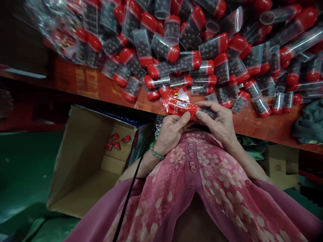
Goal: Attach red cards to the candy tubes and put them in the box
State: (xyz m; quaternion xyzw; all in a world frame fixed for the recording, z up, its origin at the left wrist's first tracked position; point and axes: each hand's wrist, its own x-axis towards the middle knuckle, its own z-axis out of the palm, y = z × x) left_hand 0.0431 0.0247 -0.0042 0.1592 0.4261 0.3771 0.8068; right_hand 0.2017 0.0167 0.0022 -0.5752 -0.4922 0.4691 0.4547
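Pinching red printed wrapper (pixel 182 107) between both hands at table (pixel 83 79) front edge; left hand (pixel 170 129) grip closed on its near side, right hand (pixel 219 120) grip closed on wrapper end and dark tube (pixel 208 113); red-capped tubes (pixel 161 69) piled beyond; open carton (pixel 83 168) below left, small red packs (pixel 116 146) inside
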